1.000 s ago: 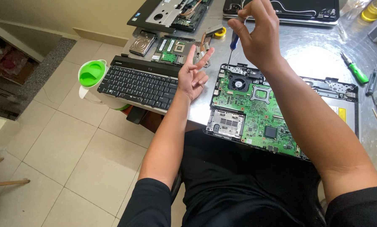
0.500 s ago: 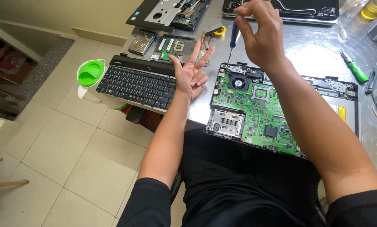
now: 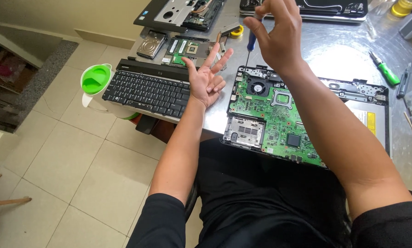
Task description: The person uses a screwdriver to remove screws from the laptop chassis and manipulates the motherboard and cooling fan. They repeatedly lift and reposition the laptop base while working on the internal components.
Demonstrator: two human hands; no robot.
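The right hand (image 3: 279, 39) grips a blue-handled screwdriver (image 3: 251, 42) upright over the green motherboard (image 3: 279, 117); the left hand (image 3: 207, 78) hovers open, fingers spread, beside the black keyboard (image 3: 146, 89) on the steel surface (image 3: 339, 55).

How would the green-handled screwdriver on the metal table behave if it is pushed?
The green-handled screwdriver has a round handle and lies on the smooth metal table, so it would probably roll. It looks stiff and likely light.

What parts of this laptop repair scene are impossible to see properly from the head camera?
- Screwdriver tip: too thin to tell which screw on the motherboard it meets.
- Screwdriver handle top: wrapped by the right hand.
- Motherboard's right part: behind the right forearm.
- Second laptop: cut by top edge.
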